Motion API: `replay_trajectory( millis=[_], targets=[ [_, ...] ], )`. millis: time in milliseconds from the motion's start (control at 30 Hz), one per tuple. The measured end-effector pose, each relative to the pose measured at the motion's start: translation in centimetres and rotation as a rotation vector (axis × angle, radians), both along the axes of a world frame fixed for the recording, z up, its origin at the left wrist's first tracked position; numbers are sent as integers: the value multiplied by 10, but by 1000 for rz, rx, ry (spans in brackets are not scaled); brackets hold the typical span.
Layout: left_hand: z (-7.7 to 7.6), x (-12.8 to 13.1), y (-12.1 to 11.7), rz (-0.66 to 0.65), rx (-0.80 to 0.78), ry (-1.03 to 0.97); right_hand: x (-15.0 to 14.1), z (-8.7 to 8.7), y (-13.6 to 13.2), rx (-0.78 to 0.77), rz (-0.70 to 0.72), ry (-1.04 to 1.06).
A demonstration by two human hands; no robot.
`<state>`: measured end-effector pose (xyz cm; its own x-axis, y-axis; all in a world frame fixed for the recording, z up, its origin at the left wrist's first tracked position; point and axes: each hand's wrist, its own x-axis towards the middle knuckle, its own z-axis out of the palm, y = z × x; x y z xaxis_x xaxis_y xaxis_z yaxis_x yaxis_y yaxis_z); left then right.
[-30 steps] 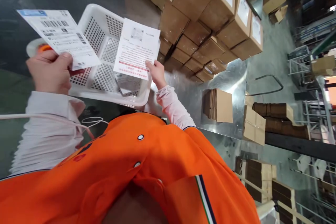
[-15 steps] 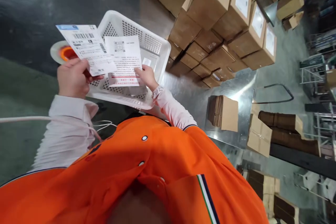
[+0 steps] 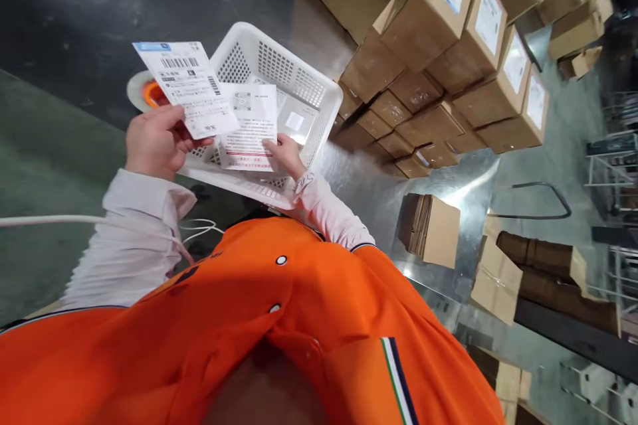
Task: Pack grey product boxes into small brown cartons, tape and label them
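Note:
My left hand (image 3: 158, 139) pinches a white shipping label (image 3: 187, 83) with barcodes and a blue strip along its top edge. In my right hand (image 3: 288, 155) is a printed sheet (image 3: 252, 126) with a QR code and red lines near its bottom, gripped at its right edge by thumb and fingers. The label overlaps the sheet's left side. Both papers are above a white plastic basket (image 3: 326, 96) with perforated walls. Inside the basket, partly covered by the sheet, lies a flat clear-wrapped item (image 3: 302, 116) bearing a small white sticker.
A tape roll (image 3: 142, 91) with an orange core sits left of the basket, partly behind the label. Stacked cardboard boxes (image 3: 393, 106) stand to the right, several with labels. Folded cartons (image 3: 441, 231) rest on the metal table (image 3: 369, 176). A white cable (image 3: 54, 220) crosses my left sleeve.
The view has shifted, so basket and boxes appear farther right. The sheet sits slightly lower against the basket, uncovering more of the wrapped item. Both hands keep their papers.

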<state>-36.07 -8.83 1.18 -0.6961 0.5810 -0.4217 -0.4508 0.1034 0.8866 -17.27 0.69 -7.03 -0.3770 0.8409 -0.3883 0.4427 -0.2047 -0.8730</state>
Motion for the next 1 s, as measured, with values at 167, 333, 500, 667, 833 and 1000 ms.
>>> replay_trajectory(
  millis=[167, 333, 500, 667, 833, 1000],
  targets=[
    [2, 2, -1, -12, -5, -18, 12, -4, 0, 1, -49, 3],
    [4, 1, 0, -23, -14, -23, 17, -2, 3, -24, -99, -13],
    [8, 3, -4, -70, 1, 14, 22, -3, 3, -17, -95, -10],
    [9, 2, -5, -59, -41, 3, 27, -5, 3, -2, -109, -16],
    [10, 0, -6, -47, -35, 15, 21, -6, 4, 5, -98, -2],
    [16, 2, -4, -1, -47, 3, 10, -7, 5, 64, 9, -65]
  ],
)
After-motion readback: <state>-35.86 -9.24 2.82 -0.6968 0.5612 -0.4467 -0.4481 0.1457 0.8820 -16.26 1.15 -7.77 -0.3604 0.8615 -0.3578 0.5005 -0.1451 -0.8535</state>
